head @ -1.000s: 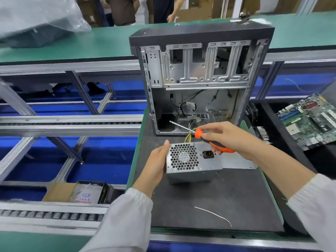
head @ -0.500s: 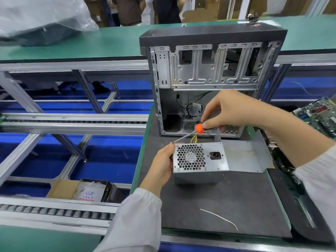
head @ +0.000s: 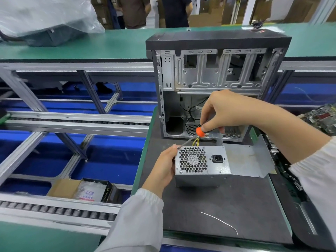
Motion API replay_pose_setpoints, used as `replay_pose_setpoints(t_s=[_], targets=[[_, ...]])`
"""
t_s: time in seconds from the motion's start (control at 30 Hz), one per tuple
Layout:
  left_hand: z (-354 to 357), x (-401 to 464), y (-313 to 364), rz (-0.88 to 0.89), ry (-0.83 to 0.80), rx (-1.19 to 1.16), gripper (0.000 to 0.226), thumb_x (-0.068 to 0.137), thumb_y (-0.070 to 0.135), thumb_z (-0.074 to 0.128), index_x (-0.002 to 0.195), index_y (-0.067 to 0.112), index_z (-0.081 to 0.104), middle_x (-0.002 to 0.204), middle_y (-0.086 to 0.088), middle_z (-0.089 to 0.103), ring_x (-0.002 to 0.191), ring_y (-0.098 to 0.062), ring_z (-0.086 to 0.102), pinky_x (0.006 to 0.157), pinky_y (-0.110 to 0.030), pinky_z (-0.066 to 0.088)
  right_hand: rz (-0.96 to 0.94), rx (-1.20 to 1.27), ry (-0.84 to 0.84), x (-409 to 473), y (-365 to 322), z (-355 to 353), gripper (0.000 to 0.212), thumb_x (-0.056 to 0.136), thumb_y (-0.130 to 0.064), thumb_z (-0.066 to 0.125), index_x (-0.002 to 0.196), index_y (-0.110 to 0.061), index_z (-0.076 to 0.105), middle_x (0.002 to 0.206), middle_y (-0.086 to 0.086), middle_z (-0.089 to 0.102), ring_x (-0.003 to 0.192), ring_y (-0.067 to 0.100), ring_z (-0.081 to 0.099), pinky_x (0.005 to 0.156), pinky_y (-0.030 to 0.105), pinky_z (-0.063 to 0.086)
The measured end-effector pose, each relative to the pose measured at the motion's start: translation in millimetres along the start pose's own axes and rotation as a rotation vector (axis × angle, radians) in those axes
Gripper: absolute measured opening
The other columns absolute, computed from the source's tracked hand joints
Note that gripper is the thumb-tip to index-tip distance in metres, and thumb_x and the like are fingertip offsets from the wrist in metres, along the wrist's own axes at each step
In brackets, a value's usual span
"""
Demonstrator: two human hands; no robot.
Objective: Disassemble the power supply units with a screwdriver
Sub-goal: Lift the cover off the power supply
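Now screwdriver (head: 192, 138) slants down-left onto power supply (head: 201, 165).

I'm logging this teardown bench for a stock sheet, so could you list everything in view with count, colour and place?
Power supply unit: one, silver, on the dark mat.
Screwdriver: one, orange handle, tip at the unit's top left corner.
Computer case: one, black and silver, upright behind the unit.
Metal plate: one, silver, right of the unit.
Mat: one, dark grey, on the bench.
Loose wire: one, white, near mat edge.
Circuit board: one, green, far right.
Cardboard box: one, brown, lower left.
Plastic bag: one, clear, top left.
Left hand: holds the unit's left side.
Right hand: grips the screwdriver.
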State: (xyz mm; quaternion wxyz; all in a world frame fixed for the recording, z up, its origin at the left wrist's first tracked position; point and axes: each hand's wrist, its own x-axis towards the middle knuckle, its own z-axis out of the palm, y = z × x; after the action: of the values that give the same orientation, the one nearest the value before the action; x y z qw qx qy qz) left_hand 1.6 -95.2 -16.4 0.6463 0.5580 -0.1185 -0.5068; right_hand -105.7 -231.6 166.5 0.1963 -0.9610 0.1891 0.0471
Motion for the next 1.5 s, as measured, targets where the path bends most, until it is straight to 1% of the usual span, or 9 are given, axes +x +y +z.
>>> replay_pose_setpoints(t_s=[0.2, 0.43, 0.6, 0.87, 1.0, 1.13, 1.2, 1.3, 1.5], targets=[[0, -2, 1, 0.004, -0.008, 0.025, 0.038, 0.107, 0.029, 0.033, 0.109, 0.007, 0.064, 0.105, -0.016, 0.073, 0.090, -0.024, 0.072, 0.067, -0.033, 0.059, 0.001, -0.056, -0.020, 1, -3, -3, 0.010, 0.076, -0.034, 0.077, 0.074, -0.025, 0.073, 0.043, -0.018, 0.059, 0.047, 0.004, 0.064, 0.049, 0.013, 0.039], [1, -3, 2, 0.006, -0.007, 0.064, 0.038, 0.107, 0.030, 0.034, 0.113, 0.007, 0.063, 0.102, -0.014, 0.074, 0.091, -0.024, 0.073, 0.066, -0.032, 0.059, -0.008, -0.043, -0.022, 4, -3, -4, 0.010, 0.076, -0.031, 0.078, 0.075, -0.022, 0.074, 0.047, -0.014, 0.063, 0.046, 0.003, 0.064, 0.053, 0.016, 0.043], [1, -2, 1, 0.000, -0.006, 0.061, 0.037, 0.106, 0.031, 0.035, 0.112, 0.009, 0.064, 0.102, -0.012, 0.074, 0.093, -0.023, 0.072, 0.070, -0.033, 0.059, -0.008, -0.057, -0.023, 6, -2, -6, 0.009, 0.077, -0.029, 0.078, 0.075, -0.021, 0.073, 0.043, -0.013, 0.060, 0.045, 0.003, 0.063, 0.042, 0.007, 0.037], [0, -2, 1, -0.005, -0.009, 0.041, 0.037, 0.106, 0.032, 0.035, 0.110, 0.010, 0.065, 0.103, -0.012, 0.074, 0.093, -0.023, 0.072, 0.069, -0.032, 0.059, -0.015, -0.033, -0.038, 7, -3, -7, 0.011, 0.077, -0.031, 0.078, 0.074, -0.022, 0.073, 0.042, -0.017, 0.058, 0.046, 0.004, 0.064, 0.039, 0.005, 0.034], [1, -1, 1, -0.008, -0.005, 0.044, 0.037, 0.106, 0.032, 0.036, 0.111, 0.009, 0.065, 0.103, -0.013, 0.074, 0.093, -0.024, 0.072, 0.070, -0.032, 0.059, -0.005, -0.053, -0.047, 8, -5, -7, 0.010, 0.078, -0.030, 0.077, 0.074, -0.022, 0.072, 0.042, -0.016, 0.059, 0.046, 0.004, 0.064, 0.042, 0.009, 0.038], [1, -1, 1, -0.014, 0.001, 0.048, 0.037, 0.106, 0.032, 0.036, 0.110, 0.009, 0.065, 0.102, -0.013, 0.074, 0.091, -0.024, 0.073, 0.067, -0.032, 0.059, 0.006, -0.103, -0.055, 11, -11, -10, 0.010, 0.077, -0.027, 0.077, 0.071, -0.021, 0.072, 0.042, -0.012, 0.060, 0.048, 0.008, 0.066, 0.054, 0.021, 0.049], [0, -2, 1, -0.013, 0.001, 0.050, 0.038, 0.106, 0.032, 0.036, 0.111, 0.009, 0.065, 0.102, -0.013, 0.074, 0.092, -0.024, 0.073, 0.067, -0.032, 0.059, 0.008, -0.114, -0.058, 12, -15, -11, 0.011, 0.077, -0.025, 0.077, 0.069, -0.020, 0.070, 0.043, -0.011, 0.060, 0.047, 0.008, 0.066, 0.052, 0.021, 0.049], [-1, -1, 1, -0.015, -0.003, 0.054, 0.038, 0.106, 0.033, 0.035, 0.112, 0.008, 0.064, 0.103, -0.013, 0.074, 0.093, -0.024, 0.072, 0.068, -0.032, 0.059, 0.021, -0.138, -0.075, 15, -20, -13, 0.012, 0.079, -0.025, 0.075, 0.070, -0.021, 0.069, 0.040, -0.012, 0.058, 0.046, 0.007, 0.064, 0.045, 0.017, 0.043], [-1, -1, 0, -0.022, -0.010, 0.050, 0.040, 0.106, 0.034, 0.036, 0.116, 0.006, 0.064, 0.104, -0.013, 0.074, 0.095, -0.025, 0.072, 0.068, -0.033, 0.059, 0.019, -0.154, -0.082, 19, -25, -15, 0.015, 0.079, -0.024, 0.075, 0.067, -0.020, 0.068, 0.042, -0.009, 0.060, 0.047, 0.008, 0.066, 0.050, 0.020, 0.049]])
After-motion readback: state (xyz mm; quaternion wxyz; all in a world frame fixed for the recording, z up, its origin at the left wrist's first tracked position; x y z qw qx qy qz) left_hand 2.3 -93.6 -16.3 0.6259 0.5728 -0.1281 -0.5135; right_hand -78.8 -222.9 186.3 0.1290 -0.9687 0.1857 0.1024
